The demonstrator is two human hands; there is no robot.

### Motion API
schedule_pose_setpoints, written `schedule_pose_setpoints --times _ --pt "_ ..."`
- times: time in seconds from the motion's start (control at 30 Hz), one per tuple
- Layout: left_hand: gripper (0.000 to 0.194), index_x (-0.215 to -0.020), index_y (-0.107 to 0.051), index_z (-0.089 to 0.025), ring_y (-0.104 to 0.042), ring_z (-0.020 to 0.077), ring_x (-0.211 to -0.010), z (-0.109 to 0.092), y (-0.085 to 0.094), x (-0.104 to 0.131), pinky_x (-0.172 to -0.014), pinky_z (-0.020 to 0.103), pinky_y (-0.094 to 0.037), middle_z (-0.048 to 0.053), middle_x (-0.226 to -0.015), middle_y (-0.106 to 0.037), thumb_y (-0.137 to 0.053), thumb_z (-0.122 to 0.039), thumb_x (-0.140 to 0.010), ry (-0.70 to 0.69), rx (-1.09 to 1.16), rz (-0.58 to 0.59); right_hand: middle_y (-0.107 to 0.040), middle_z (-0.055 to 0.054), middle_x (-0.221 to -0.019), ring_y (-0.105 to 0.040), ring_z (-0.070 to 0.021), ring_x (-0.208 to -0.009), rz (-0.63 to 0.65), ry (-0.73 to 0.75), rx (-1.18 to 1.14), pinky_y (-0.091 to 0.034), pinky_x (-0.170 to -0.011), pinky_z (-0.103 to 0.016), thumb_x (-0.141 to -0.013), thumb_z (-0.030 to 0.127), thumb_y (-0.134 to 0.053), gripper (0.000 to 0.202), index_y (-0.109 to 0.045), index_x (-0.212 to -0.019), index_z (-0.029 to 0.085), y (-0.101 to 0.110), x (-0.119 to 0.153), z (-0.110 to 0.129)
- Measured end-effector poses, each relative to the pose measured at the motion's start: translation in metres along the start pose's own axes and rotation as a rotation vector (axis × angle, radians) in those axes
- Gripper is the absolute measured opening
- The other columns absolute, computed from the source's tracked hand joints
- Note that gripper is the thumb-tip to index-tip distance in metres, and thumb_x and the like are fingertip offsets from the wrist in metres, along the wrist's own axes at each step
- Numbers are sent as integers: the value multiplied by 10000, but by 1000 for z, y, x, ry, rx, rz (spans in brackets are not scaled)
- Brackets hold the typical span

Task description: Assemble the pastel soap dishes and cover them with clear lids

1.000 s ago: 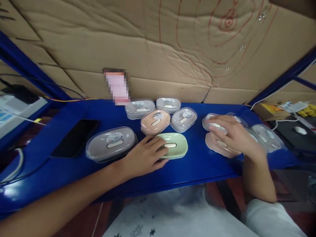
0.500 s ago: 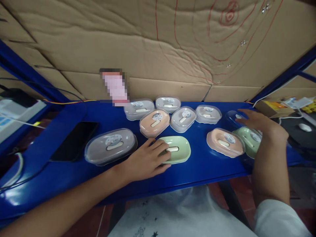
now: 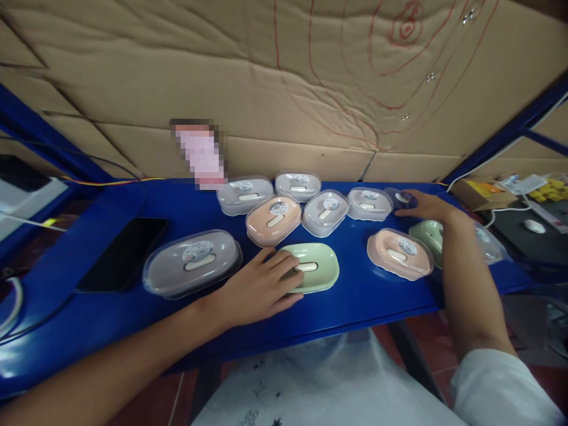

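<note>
A pale green soap dish (image 3: 326, 269) without a cover lies near the front middle of the table, a white oblong piece at its centre. My left hand (image 3: 264, 284) grips the dish's left end, fingers over the rim and inside, thumb along the near side. At the back right, my right hand (image 3: 423, 208) has its fingers closed on the edge of a clear lid (image 3: 397, 197) bearing a round sticker. Beneath my right forearm is another green soap dish (image 3: 428, 236), partly hidden. A peach soap dish (image 3: 399, 254) under a clear cover sits left of it.
Several covered grey soap dishes (image 3: 326, 213) and a peach one (image 3: 274, 222) stand toward the back of the blue table (image 3: 350, 307). A larger-looking grey one (image 3: 193, 263) and a black phone (image 3: 124, 254) lie left. Cardboard (image 3: 248, 89) walls the back. Another clear cover (image 3: 490, 242) is far right.
My right hand has moved left and slightly back with the clear lid, toward the rearmost grey dish on the right. My left hand stays on the green dish. The view has shifted slightly.
</note>
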State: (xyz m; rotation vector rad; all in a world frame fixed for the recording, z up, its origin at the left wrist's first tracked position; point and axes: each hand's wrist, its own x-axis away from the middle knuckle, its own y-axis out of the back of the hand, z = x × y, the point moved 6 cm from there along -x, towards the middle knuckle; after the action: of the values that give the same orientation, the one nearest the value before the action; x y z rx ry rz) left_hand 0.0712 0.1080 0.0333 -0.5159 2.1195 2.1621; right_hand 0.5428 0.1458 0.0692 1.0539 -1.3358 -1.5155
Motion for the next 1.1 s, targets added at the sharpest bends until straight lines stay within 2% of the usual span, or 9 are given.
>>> schedule_pose_setpoints --times 0.1,0.2,0.27,0.37,0.43,0.57,0.7,1.0,1.1 --pt "238 -1225 -616 -209 -639 290 -1156 0 0 2 -1017 477 -511 107 -1237 -661 -627 -358 -1039 22 44 -70 -632 -299 -1433 -629 -355 -1298 -152 6 -33 -467 -1081 -431 -964 543 -730 799 -510 -1563 62 32 22 24" --pt "399 -1306 -569 -197 -610 324 -1258 0 5 7 -1032 484 -552 168 -1366 -597 -708 -388 -984 66 67 -239 -552 -204 -1572 -570 -334 -1407 -297 353 -202 -440 -1183 -445 -1000 558 -687 779 -427 -1641 200 57 66 94" --pt "526 -1374 -532 -212 -567 353 -1345 -2 10 10 -1071 519 -547 197 -1468 -522 -748 -444 -955 68 49 -344 -490 -152 -1639 -522 -356 -1465 -135 672 -258 -441 -1212 -517 -952 639 -714 826 -440 -1635 265 45 103 155" --pt "719 -1537 -419 -243 -444 395 -1501 -6 12 11 -1176 611 -464 227 -1624 -382 -753 -498 -953 37 20 -399 -490 -139 -1646 -579 -380 -1412 51 882 -142 -537 -1117 -586 -981 674 -646 790 -417 -1646 313 9 148 219" --pt "814 -1632 -307 -223 -327 406 -1590 -5 7 8 -1225 628 -413 253 -1698 -290 -707 -519 -988 28 52 -326 -488 -170 -1643 -580 -402 -1408 56 946 -99 -543 -1096 -633 -1007 676 -594 772 -416 -1648 285 -13 164 243" --pt "889 -1716 -98 -186 -246 360 -1642 1 -8 4 -1269 569 -388 247 -1746 -249 -590 -526 -1059 47 167 -125 -353 -240 -1708 -354 -403 -1586 -11 1031 -129 -429 -1224 -640 -1036 609 -590 738 -459 -1610 164 -39 170 257" --pt "901 -1730 -23 -198 -230 345 -1649 3 -12 5 -1298 556 -348 215 -1759 -248 -521 -572 -1078 62 165 -73 -228 -228 -1759 -182 -359 -1651 -31 1129 -143 -365 -1284 -597 -1022 556 -647 746 -434 -1622 166 -44 169 258" --pt "1013 -1715 -132 -148 -271 377 -1631 -2 -13 6 -1287 521 -381 262 -1737 -273 -665 -597 -981 36 -57 -140 -312 -164 -1746 -235 -344 -1640 -105 1118 -72 -376 -1282 -592 -1022 528 -665 695 -461 -1619 237 -52 172 259" --pt "899 -1683 -232 -201 -293 404 -1619 -5 -3 8 -1248 578 -415 257 -1745 -238 -678 -567 -993 1 -47 -221 -388 -166 -1710 -307 -347 -1617 -107 1162 -96 -408 -1262 -591 -1048 525 -622 681 -446 -1631 218 -34 168 253"
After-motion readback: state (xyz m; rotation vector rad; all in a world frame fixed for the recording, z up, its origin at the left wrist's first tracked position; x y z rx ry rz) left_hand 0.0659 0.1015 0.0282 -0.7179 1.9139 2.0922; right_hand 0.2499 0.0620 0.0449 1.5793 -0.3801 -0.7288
